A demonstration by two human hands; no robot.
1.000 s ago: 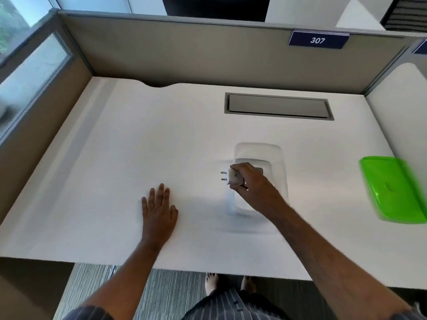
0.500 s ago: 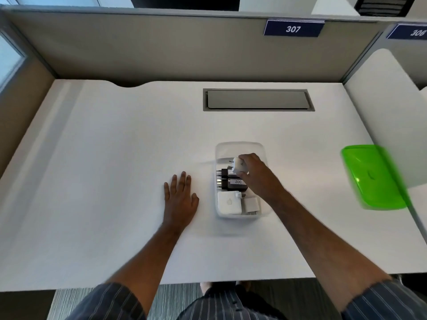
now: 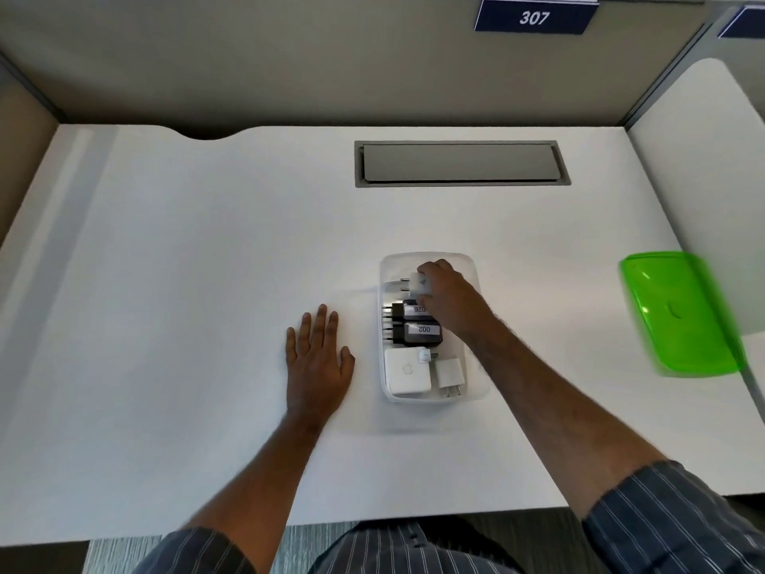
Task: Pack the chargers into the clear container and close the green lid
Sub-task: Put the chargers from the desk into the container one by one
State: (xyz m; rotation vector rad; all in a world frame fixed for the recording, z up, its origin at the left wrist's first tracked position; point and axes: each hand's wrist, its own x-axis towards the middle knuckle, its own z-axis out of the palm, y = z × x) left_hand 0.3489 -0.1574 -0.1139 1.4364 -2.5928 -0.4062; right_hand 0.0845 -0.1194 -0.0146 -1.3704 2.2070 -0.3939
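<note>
The clear container (image 3: 476,394) sits on the white desk right of centre. Inside lie two black labelled chargers (image 3: 416,331), a large white square charger (image 3: 407,372) and a small white charger (image 3: 450,372). My right hand (image 3: 445,296) is over the container's far end, fingers closed on a white two-pin charger (image 3: 416,284) with its pins pointing left. My left hand (image 3: 316,360) rests flat on the desk just left of the container, fingers spread, holding nothing. The green lid (image 3: 683,314) lies at the desk's right edge, apart from the container.
A grey cable hatch (image 3: 461,163) is set into the white desk (image 3: 186,283) behind the container. Beige partition walls enclose the desk at the back and left; a white divider (image 3: 712,167) stands on the right. A blue sign reads 307 (image 3: 534,17).
My right hand carried the white charger from the container's left rim to inside its far end. The left hand stayed flat. The camera view shifted closer and downward.
</note>
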